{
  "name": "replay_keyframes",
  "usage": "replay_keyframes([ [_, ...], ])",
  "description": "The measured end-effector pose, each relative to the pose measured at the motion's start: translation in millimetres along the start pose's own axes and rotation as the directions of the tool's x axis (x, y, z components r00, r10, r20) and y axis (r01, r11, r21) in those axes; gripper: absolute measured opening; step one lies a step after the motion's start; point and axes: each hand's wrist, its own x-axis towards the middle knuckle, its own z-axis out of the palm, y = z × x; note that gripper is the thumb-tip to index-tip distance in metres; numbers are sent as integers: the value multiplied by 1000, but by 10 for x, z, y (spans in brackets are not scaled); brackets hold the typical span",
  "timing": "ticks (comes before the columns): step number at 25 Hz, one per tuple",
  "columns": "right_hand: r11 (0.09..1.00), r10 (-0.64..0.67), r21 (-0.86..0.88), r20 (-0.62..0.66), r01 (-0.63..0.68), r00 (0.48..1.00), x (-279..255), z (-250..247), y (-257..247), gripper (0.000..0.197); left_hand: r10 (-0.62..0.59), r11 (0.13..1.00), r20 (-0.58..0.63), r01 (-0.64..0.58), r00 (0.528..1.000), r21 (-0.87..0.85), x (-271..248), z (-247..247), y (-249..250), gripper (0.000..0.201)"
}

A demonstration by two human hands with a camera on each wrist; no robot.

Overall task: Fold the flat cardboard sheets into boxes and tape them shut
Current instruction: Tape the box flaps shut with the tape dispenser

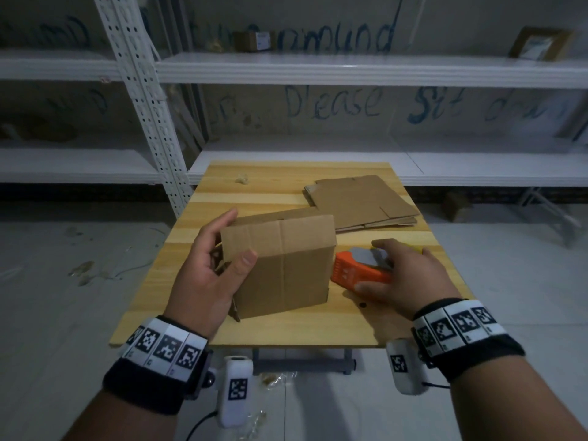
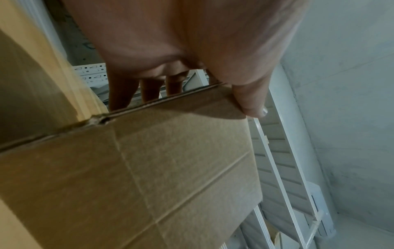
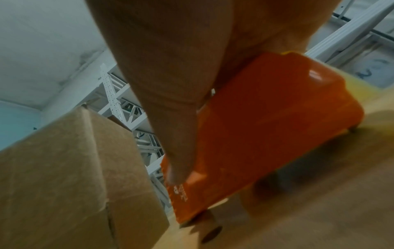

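A folded brown cardboard box (image 1: pixel 283 265) stands on the wooden table (image 1: pixel 178 294), a strip of tape running over its top and front. My left hand (image 1: pixel 219 259) grips its left side, thumb on the front face and fingers behind; the left wrist view shows the box (image 2: pixel 149 168) with the thumb (image 2: pixel 249 104) over an edge. My right hand (image 1: pixel 394 275) grips an orange tape dispenser (image 1: pixel 359 268) resting on the table just right of the box. In the right wrist view the dispenser (image 3: pixel 266 126) sits beside the box (image 3: pixel 70 176).
A stack of flat cardboard sheets (image 1: pixel 362 202) lies at the table's far right. A small crumpled scrap (image 1: pixel 241 178) sits near the far edge. White metal shelving (image 1: pixel 350 68) stands behind the table. The table's near edge is bare wood.
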Motion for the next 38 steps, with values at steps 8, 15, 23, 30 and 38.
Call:
replay_keyframes([
  [8, 982, -40, 180, -135, 64, 990, -47, -61, 63, 69, -47, 999, -153, 44, 987, -19, 13, 23, -7, 115],
  [15, 855, -103, 463, -292, 235, 951, -238, -236, -22, 70, -15, 999, -286, 4, 958, -37, -45, -38, 221, 74],
  [23, 668, -210, 554, -499, 496, 841, -599, -580, -149, 60, 156, 983, -406, -100, 900, 155, -45, -173, 524, 14],
  [30, 567, -426, 569, -415, 595, 804, -812, -654, -282, 72, 149, 989, -166, -145, 975, 33, -165, -132, 901, 12],
  [38, 547, -519, 560, -356, 622, 777, -814, -586, -341, 70, -24, 993, 206, 47, 978, -107, -192, -11, 833, 54],
])
